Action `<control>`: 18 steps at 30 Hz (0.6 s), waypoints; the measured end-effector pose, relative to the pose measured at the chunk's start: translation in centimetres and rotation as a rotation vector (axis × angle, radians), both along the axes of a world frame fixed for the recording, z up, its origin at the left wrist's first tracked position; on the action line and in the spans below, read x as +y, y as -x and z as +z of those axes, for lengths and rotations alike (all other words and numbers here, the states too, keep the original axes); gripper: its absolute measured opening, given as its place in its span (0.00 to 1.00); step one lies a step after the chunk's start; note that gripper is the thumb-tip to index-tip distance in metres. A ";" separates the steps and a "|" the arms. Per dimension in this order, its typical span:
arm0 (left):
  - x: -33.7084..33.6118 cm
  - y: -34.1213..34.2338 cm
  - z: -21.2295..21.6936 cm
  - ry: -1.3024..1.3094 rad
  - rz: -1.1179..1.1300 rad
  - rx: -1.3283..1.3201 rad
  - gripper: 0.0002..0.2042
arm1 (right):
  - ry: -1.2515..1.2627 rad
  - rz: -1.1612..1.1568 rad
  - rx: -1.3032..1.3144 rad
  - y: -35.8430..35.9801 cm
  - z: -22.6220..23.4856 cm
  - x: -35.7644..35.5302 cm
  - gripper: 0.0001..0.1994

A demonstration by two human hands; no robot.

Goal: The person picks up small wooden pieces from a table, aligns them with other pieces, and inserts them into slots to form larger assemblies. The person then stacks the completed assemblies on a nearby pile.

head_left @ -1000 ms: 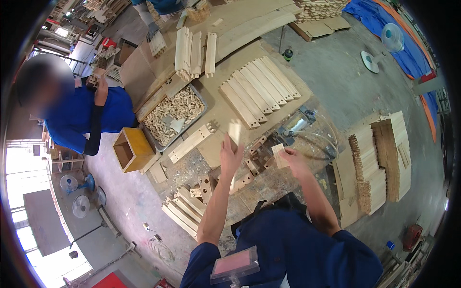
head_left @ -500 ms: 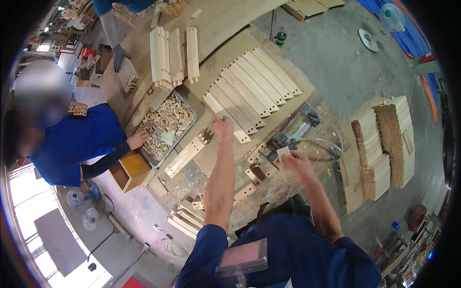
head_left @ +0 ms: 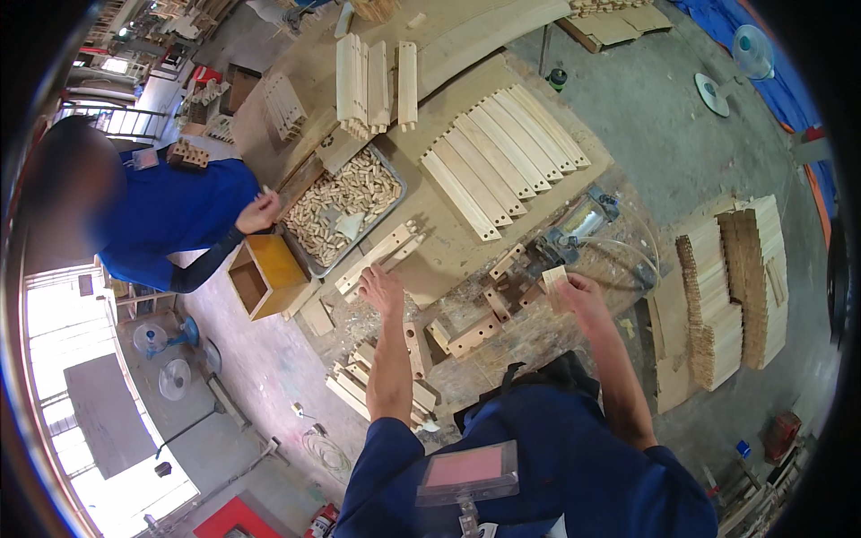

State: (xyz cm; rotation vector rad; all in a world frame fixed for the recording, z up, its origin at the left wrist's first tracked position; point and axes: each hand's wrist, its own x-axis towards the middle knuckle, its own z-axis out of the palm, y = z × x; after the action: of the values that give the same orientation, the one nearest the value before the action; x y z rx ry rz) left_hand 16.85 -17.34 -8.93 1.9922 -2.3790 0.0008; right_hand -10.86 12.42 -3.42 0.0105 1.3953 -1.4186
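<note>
My left hand [head_left: 384, 291] reaches over the near side of a pale wooden slat [head_left: 369, 262] with dowels at its far end. Its fingers are bent a little and apart; whether the fingertips touch the slat is hard to tell. A small, flat, pale square piece [head_left: 555, 285] is pinched in my right hand [head_left: 583, 301], raised over the bench. Between my hands lie drilled wooden blocks [head_left: 475, 335]. Beyond them, a row of drilled wooden slats [head_left: 502, 161] lies side by side on the bench. A metal tray [head_left: 395, 170] of wooden dowels is beyond my left hand.
A co-worker in blue [head_left: 193, 211] is at the left, beside a yellow-sided wooden box [head_left: 273, 273]. Clamp-like equipment with a hose [head_left: 574, 233] sits right of centre. Stacked slats [head_left: 717, 296] stand at the right. More slats [head_left: 366, 85] stand at the far side.
My left hand has moved from the row of slats toward me and left, to the dowelled slat. My right hand still holds the pale piece. The co-worker's hand has lifted from the dowel tray.
</note>
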 end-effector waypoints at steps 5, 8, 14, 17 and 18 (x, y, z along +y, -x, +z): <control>-0.8 -1.4 2.5 -0.033 -0.456 0.049 0.15 | -0.007 -0.044 0.077 -1.9 0.7 4.3 0.12; 1.7 1.8 4.6 -0.178 -0.723 0.274 0.14 | -0.108 -0.136 0.078 -3.4 1.3 7.7 0.13; 10.1 4.9 3.5 -0.527 -0.879 0.453 0.17 | -0.129 -0.201 0.098 -6.1 1.9 10.6 0.12; 13.0 3.7 1.2 -0.590 -0.707 0.490 0.16 | -0.091 -0.197 0.096 -7.0 2.5 11.3 0.12; 13.6 3.4 0.7 -0.592 -0.645 0.513 0.16 | -0.072 -0.187 0.099 -7.3 2.4 11.4 0.12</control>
State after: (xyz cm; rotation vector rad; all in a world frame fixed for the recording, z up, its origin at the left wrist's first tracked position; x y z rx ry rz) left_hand 13.47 -3.73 -8.24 1.0214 -2.6736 -1.1787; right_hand -3.59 23.85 -1.06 0.1214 1.5596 -1.5390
